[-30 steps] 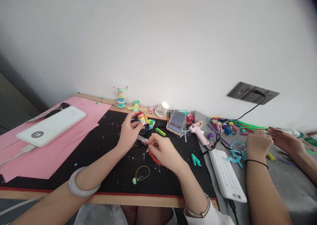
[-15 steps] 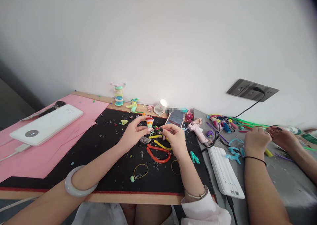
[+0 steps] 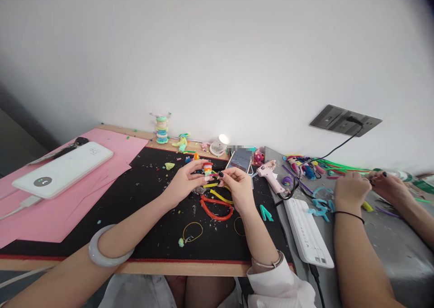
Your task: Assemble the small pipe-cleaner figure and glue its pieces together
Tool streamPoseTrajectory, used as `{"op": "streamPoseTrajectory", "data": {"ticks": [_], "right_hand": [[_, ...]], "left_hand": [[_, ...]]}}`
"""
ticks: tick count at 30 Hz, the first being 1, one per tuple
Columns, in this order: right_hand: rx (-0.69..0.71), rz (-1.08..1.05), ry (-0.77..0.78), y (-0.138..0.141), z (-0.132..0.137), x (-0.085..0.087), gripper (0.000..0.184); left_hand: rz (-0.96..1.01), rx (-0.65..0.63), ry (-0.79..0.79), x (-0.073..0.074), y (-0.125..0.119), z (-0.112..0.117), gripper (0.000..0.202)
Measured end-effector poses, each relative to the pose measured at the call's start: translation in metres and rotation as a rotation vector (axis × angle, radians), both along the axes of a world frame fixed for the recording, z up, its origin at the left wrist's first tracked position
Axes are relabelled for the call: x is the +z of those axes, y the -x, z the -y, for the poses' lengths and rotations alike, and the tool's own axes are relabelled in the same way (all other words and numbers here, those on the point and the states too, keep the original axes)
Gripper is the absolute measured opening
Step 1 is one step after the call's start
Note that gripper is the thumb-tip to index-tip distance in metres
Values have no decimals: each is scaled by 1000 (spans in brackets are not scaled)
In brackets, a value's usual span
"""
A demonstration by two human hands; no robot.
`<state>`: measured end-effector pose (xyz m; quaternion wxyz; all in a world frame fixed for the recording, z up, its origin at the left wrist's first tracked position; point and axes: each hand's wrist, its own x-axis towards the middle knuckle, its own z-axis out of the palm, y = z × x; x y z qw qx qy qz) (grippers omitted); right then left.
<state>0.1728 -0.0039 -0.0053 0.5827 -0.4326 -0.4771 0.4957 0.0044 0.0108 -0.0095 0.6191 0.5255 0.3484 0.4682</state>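
My left hand [image 3: 185,181] is raised over the black mat [image 3: 145,217] and pinches a small multicoloured pipe-cleaner figure [image 3: 207,168]. My right hand [image 3: 237,187] faces it and pinches a short piece at the figure's side, fingertips almost touching the left fingers. Below the hands lie a red pipe-cleaner loop [image 3: 215,210], a yellow pipe-cleaner piece [image 3: 220,196] and a thin yellow ring [image 3: 192,232].
A white power bank [image 3: 61,169] rests on pink paper [image 3: 68,208] at left. A phone [image 3: 240,160], a pink glue gun [image 3: 270,176], a small lamp [image 3: 219,146] and a white keyboard [image 3: 307,236] lie to the right. Another person's hands [image 3: 369,188] handle pipe cleaners at far right.
My right hand rose from the mat beside the red loop to meet my left hand at the figure. The red and yellow pieces now lie uncovered.
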Motion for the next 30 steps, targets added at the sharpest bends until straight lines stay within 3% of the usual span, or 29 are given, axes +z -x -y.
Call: {"op": "streamPoseTrajectory", "data": {"ticks": [9, 13, 15, 18, 23, 26, 30], "right_hand": [[-141, 106, -37, -2, -3, -5, 15], [-344, 236, -88, -7, -4, -6, 16], [-337, 307, -85, -7, -4, -6, 17], [-242, 370, -64, -2, -2, -5, 15], [-77, 669, -202, 3, -1, -5, 11], [-155, 740, -284, 0, -2, -6, 7], [-326, 757, -173, -4, -1, -7, 27]], "left_hand": [[1, -12, 32, 3, -1, 2, 52], [85, 241, -35, 1, 4, -5, 45], [171, 407, -79, -2, 9, -11, 42], [271, 546, -119, -6, 15, -20, 38], [272, 671, -110, -10, 23, -29, 35], [264, 700, -99, -11, 26, -32, 34], [267, 690, -103, -11, 27, -33, 33]]}}
